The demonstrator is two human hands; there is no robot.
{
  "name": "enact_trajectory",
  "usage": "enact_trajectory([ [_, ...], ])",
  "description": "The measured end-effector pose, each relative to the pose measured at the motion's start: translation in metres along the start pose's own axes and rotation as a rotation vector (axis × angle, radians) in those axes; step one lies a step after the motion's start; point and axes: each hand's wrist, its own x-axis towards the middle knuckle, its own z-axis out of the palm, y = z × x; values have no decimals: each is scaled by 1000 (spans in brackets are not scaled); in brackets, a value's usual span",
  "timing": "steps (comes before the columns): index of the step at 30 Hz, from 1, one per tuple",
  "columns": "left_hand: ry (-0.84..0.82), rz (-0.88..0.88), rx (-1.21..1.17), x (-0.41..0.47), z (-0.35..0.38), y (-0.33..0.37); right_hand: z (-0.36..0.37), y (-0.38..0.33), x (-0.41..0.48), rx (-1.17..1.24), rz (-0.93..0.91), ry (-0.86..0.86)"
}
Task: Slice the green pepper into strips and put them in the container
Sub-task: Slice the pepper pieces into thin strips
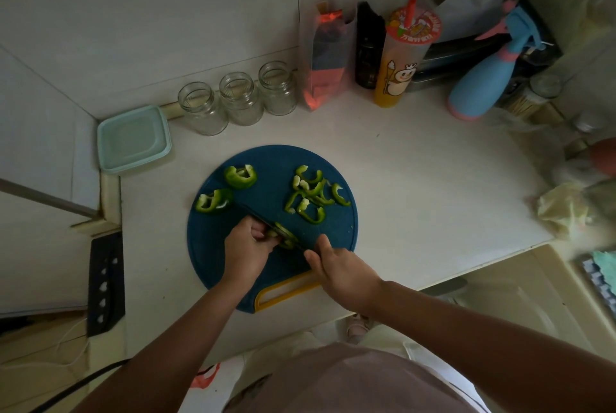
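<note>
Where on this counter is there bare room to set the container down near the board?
Widest bare patch: right of the cutting board, up to the crumpled bag. Another lies between the board's far edge and the glass jars and drink cup. A narrower strip separates board and lidded container. Crowded: the back right corner around the spray bottle.

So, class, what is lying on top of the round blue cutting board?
Two pepper chunks, a pile of cut strips, and one piece under the knife, held by the left hand; the right hand grips the knife. The fingers cover part of that piece.
</note>
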Motion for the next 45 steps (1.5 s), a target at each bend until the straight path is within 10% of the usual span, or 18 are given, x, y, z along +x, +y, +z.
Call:
enact_trajectory([
  [23,24,103,-78,-11,4,-9,6,-1,-5,210,143,86],
  [45,24,-46,-33,-12,-3,-3,15,-11,-28,-133,-39,130],
])
